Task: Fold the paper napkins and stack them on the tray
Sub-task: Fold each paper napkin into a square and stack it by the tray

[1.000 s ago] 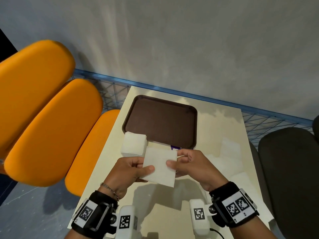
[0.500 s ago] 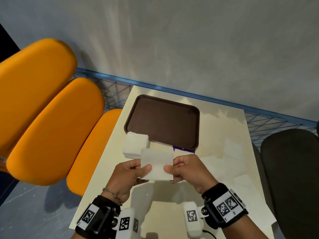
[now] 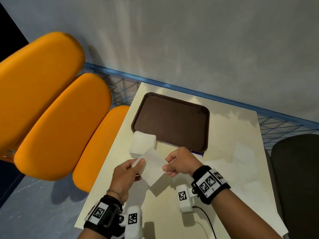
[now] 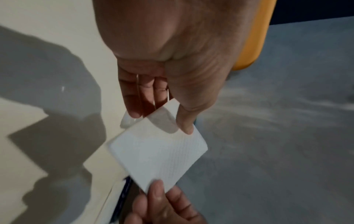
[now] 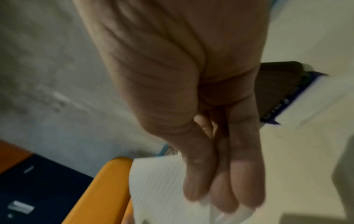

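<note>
Above the desk (image 3: 224, 152), just before the tray (image 3: 172, 118), you hold one napkin (image 3: 153, 168) in the air between both hands. I think it can tear or crease crooked if you pull the hands apart too hard, because the paper is thin. Your left hand (image 3: 127, 176) pinches its left edge with thumb on top, and your right hand (image 3: 181, 163) pinches the right corner. A stack (image 3: 143, 144) lies at the tray's near left corner.

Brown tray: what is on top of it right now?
The brown tray looks bare. The stack of folded napkins overlaps only its near-left corner. The right hand hides part of the near rim.
</note>
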